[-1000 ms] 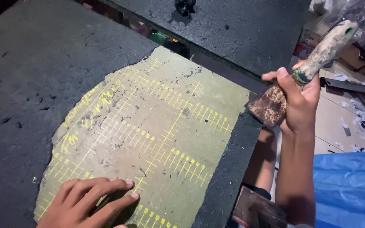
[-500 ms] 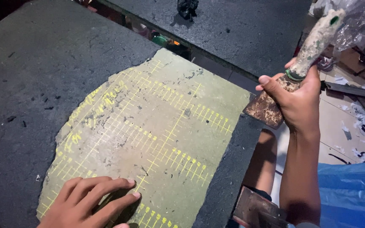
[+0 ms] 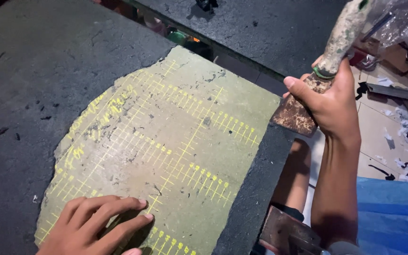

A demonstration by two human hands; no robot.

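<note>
Two hands: left hand point(image 3: 97, 224) flat on one green cutting mat point(image 3: 166, 151), right hand point(image 3: 329, 101) clenched around one rusty scraper point(image 3: 308, 101).

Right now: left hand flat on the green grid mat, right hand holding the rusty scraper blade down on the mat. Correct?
Not quite. The head view shows the right hand holding the rusty scraper lifted past the mat's right edge, not on the green grid mat. The left hand does lie flat on it.
</note>
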